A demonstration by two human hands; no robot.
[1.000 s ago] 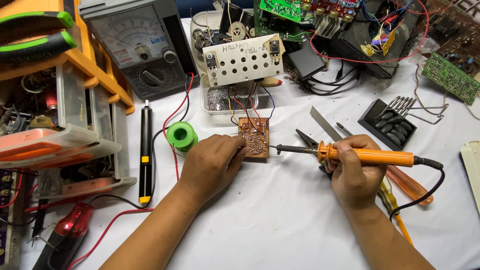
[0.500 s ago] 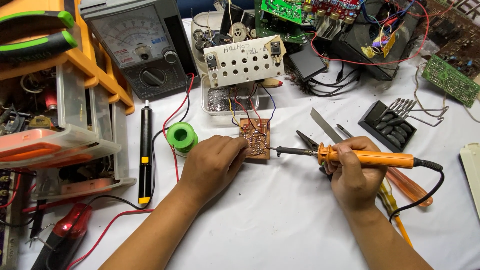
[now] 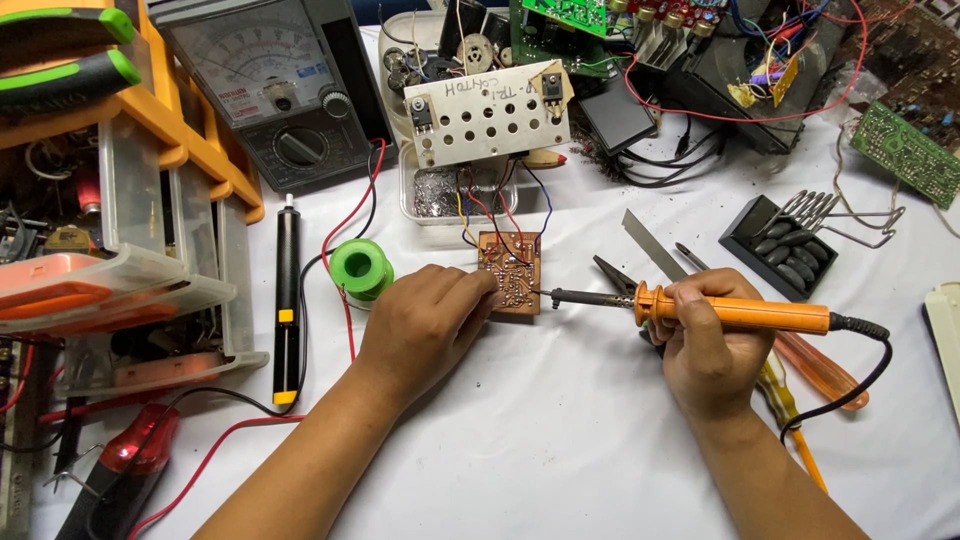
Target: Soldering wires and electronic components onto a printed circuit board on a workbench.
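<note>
Left hand (image 3: pixel 425 320) pressing fingertips down on small brown circuit board (image 3: pixel 510 272), pinning it flat against white tabletop (image 3: pixel 560 440). Right hand (image 3: pixel 700 345) clenched around orange soldering iron (image 3: pixel 735 313), long axis level, tip touching board's right edge. Board just left of iron tip; green solder spool (image 3: pixel 360 268) left of board.

An electronics repair bench: analog multimeter (image 3: pixel 275 95), soldering iron (image 3: pixel 735 312), loose circuit boards (image 3: pixel 905 150).
</note>
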